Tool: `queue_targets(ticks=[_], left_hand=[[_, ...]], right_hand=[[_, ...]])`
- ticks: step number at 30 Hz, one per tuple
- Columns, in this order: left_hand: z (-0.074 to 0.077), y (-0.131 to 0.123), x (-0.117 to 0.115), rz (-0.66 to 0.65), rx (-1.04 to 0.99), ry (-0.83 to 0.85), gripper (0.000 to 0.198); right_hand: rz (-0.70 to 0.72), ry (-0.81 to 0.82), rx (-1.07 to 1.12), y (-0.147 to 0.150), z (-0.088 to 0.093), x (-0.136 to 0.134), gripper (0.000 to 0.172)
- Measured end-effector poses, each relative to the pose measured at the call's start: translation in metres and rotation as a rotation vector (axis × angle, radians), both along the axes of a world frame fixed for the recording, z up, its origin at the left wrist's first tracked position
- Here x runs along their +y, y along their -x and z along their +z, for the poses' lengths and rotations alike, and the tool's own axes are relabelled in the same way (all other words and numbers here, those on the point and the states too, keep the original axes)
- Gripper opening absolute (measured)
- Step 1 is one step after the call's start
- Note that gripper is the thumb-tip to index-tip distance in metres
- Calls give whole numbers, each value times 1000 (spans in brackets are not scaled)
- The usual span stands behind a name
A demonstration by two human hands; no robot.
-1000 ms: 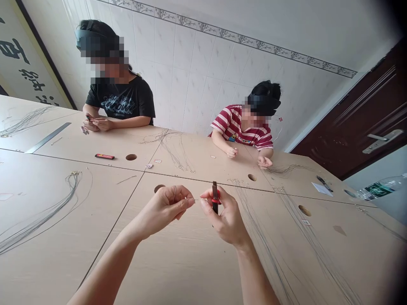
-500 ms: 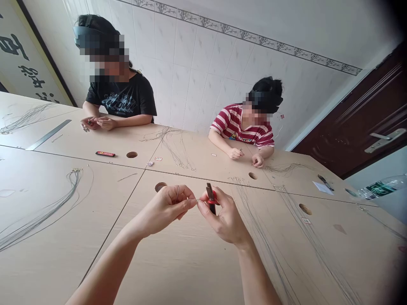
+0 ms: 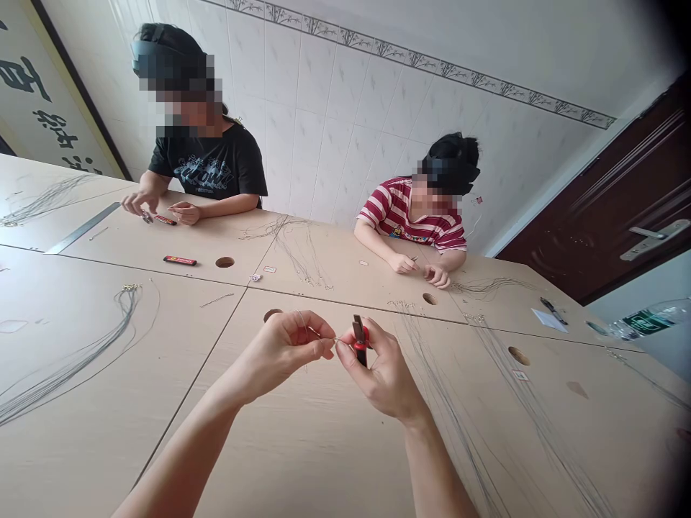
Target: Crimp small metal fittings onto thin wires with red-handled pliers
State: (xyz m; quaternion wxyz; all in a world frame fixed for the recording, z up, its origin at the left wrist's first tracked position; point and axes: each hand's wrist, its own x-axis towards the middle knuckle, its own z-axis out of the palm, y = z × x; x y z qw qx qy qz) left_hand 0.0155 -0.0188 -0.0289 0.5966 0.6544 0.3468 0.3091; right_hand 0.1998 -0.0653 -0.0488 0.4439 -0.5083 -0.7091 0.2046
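My left hand (image 3: 288, 349) is closed in a pinch on a thin silvery wire (image 3: 303, 327) that loops up over its fingers. My right hand (image 3: 381, 367) is closed round small pliers with red handles and a dark tip (image 3: 360, 337), which points upward. The fingertips of both hands meet above the light wooden table (image 3: 302, 446), near a round hole (image 3: 271, 315). What sits at the wire's end between the fingertips is too small to make out.
Bundles of thin wire lie at the left (image 3: 80, 352) and right (image 3: 458, 417) of my hands. Across the table sit two people, one in a black shirt (image 3: 208, 169), one in a striped shirt (image 3: 413, 216), both handling small parts. A water bottle (image 3: 648, 319) lies far right.
My hands have stayed together with the pliers tilting slightly. The person in black has spread their hands apart on the table, with a small red tool lying between them.
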Motion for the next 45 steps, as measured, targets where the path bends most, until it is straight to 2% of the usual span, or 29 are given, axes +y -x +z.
queue_targets(ticks=[8,28,34,45], left_hand=[[5,-4,-3,27,19,18,15],[1,-2,-1,8,17,15,11],[4,-4,-3,0,-8,41,19],[1,-2,-2,-21,-11,24,13]], right_hand=[[-1,-26,-32,2,3,0,12],[13,-29,-44,2,3,-3,12],[7,-52,-59,3,5,-4,16],[18,-85,-61,3,6,-3,18]])
